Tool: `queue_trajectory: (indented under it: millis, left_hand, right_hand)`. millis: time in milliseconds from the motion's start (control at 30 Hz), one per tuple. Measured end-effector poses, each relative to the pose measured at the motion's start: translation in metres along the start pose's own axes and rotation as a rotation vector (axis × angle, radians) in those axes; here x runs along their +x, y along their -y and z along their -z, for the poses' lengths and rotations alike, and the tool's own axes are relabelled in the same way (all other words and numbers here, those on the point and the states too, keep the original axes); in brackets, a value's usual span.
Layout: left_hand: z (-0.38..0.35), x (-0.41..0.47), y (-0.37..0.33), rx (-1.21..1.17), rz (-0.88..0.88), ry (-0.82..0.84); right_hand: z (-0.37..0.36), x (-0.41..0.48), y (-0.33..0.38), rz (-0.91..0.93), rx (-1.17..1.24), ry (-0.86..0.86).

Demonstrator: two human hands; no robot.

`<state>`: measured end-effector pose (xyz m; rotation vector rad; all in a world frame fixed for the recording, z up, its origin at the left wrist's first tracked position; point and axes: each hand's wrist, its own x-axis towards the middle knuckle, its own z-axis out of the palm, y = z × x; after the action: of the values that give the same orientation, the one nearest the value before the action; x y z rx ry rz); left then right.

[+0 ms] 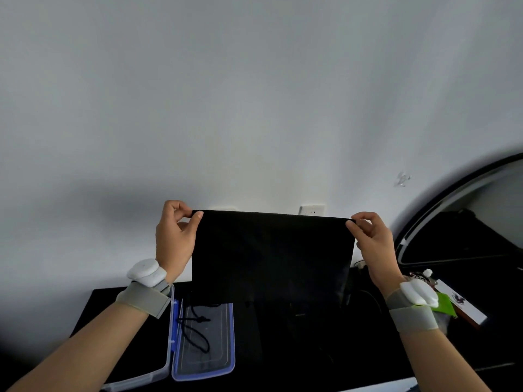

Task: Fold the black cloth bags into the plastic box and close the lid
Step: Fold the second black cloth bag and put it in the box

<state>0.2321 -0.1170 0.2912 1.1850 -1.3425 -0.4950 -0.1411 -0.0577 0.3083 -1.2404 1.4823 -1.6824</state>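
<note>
A black cloth bag [271,256] hangs flat in the air above the table, held up by its two top corners. My left hand [174,236] pinches the top left corner and my right hand [373,241] pinches the top right corner. Below on the left lies the clear plastic box [158,372], open, partly hidden by my left forearm. Its blue-rimmed lid [203,363] lies flat beside it, with a black drawstring cord [195,329] resting on it. The bag's lower edge merges with the dark table, so I cannot tell where it ends.
The black table [90,309] stands against a white wall with a socket [312,210]. At the right edge lie a green item [445,302] and a white box [467,309], with a dark round-framed object [458,227] behind them.
</note>
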Motion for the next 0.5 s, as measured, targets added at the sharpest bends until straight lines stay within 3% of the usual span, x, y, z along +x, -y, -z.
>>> queue_trajectory:
  millis: [167,367,500]
  left_hand:
    - [0.000,0.000,-0.004,-0.090,0.045,0.056]
    - [0.001,0.000,0.001,-0.146,0.094,0.265]
    - [-0.004,-0.001,0.002,-0.108,0.052,0.227]
  right_hand:
    - [0.001,-0.002,0.000,0.023,0.033,0.003]
    - [0.008,-0.004,0.003,0.035,0.035,-0.009]
    - [0.013,-0.004,0.002,0.037,0.014,-0.006]
